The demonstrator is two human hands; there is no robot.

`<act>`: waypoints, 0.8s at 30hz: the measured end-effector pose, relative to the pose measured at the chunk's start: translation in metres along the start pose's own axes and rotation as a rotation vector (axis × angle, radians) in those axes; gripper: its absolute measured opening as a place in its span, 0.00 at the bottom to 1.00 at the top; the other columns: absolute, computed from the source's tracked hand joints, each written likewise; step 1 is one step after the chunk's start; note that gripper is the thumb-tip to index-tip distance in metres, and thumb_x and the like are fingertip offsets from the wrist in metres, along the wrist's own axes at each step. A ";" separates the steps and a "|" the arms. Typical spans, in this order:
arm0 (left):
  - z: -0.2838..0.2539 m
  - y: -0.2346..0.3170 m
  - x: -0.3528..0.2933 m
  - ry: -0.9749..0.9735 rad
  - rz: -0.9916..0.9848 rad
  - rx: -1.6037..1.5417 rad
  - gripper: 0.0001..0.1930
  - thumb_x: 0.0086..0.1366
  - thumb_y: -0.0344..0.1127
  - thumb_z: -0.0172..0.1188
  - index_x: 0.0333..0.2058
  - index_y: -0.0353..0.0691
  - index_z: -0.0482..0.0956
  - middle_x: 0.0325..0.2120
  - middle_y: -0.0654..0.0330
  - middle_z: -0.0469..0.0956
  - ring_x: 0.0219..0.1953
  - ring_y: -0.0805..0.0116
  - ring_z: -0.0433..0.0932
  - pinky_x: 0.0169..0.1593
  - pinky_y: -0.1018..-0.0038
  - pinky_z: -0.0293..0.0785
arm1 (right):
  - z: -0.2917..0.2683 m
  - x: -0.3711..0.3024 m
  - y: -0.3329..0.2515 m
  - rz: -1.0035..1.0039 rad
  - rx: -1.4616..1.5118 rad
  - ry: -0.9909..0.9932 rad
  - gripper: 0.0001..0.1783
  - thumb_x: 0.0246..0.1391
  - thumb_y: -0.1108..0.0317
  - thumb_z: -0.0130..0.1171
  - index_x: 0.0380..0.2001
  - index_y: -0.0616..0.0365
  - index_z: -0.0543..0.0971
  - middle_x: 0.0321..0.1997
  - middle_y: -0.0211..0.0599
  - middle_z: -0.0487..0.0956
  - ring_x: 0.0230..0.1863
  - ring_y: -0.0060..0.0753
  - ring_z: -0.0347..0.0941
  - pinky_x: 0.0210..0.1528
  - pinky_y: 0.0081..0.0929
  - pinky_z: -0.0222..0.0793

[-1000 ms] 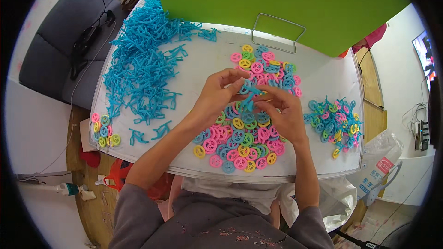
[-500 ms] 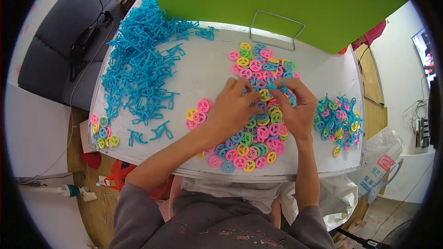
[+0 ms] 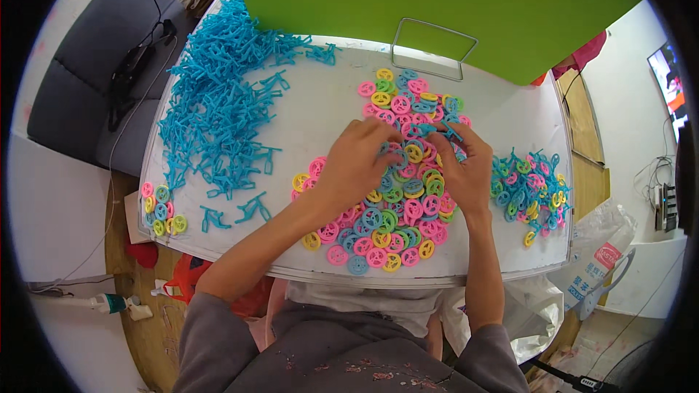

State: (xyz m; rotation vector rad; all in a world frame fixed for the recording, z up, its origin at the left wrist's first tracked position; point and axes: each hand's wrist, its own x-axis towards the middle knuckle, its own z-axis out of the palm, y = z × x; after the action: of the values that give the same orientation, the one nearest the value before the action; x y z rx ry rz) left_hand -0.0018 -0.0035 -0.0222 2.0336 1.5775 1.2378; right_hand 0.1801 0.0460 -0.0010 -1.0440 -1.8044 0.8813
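Note:
Over a heap of small plastic wheels (image 3: 375, 239) in pink, yellow, green and blue, both my hands work close together. My right hand (image 3: 466, 164) is closed, with a small blue plastic frame (image 3: 451, 131) pinched between thumb and fingertips. Just left of it, my left hand (image 3: 360, 156) curls its fingers together low over the wheels. Blue shows by those fingertips, but whether it is a held wheel or part of the heap is hidden. A large pile of loose blue frames (image 3: 218, 87) covers the table's left side.
At the table's right edge lies a pile of blue frames with coloured wheels (image 3: 531, 193). A few wheels (image 3: 162, 207) sit at the left corner. A green panel (image 3: 437, 0) with a wire handle (image 3: 435, 47) stands along the back. A grey sofa (image 3: 95, 73) is beyond the left edge.
My left hand has drawn slightly left, away from the blue frame. The right hand keeps hold of the frame, which has tilted, and has shifted a little to the left.

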 end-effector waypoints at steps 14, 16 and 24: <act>-0.004 -0.001 0.006 0.034 -0.167 -0.292 0.08 0.57 0.24 0.60 0.37 0.35 0.75 0.29 0.61 0.75 0.32 0.65 0.77 0.34 0.72 0.75 | -0.001 0.001 0.001 0.015 -0.031 -0.005 0.09 0.53 0.77 0.58 0.38 0.67 0.78 0.34 0.38 0.81 0.37 0.25 0.77 0.41 0.22 0.72; -0.008 -0.001 0.009 0.065 -0.302 -0.480 0.07 0.60 0.25 0.59 0.37 0.34 0.74 0.29 0.63 0.75 0.32 0.70 0.78 0.33 0.74 0.76 | 0.000 0.000 0.003 0.005 -0.036 -0.014 0.08 0.53 0.78 0.57 0.38 0.67 0.78 0.34 0.38 0.81 0.36 0.25 0.77 0.41 0.22 0.72; -0.012 -0.005 0.007 -0.101 -0.534 -1.071 0.01 0.64 0.20 0.51 0.33 0.32 0.69 0.32 0.61 0.72 0.35 0.74 0.76 0.43 0.73 0.82 | 0.010 -0.006 0.001 -0.128 0.009 -0.081 0.08 0.48 0.80 0.59 0.35 0.66 0.78 0.32 0.41 0.81 0.34 0.32 0.77 0.37 0.24 0.71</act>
State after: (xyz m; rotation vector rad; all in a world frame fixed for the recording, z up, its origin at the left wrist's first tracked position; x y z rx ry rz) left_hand -0.0138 0.0013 -0.0152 0.9086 0.9367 1.2954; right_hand 0.1728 0.0395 -0.0079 -0.8878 -1.9106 0.8633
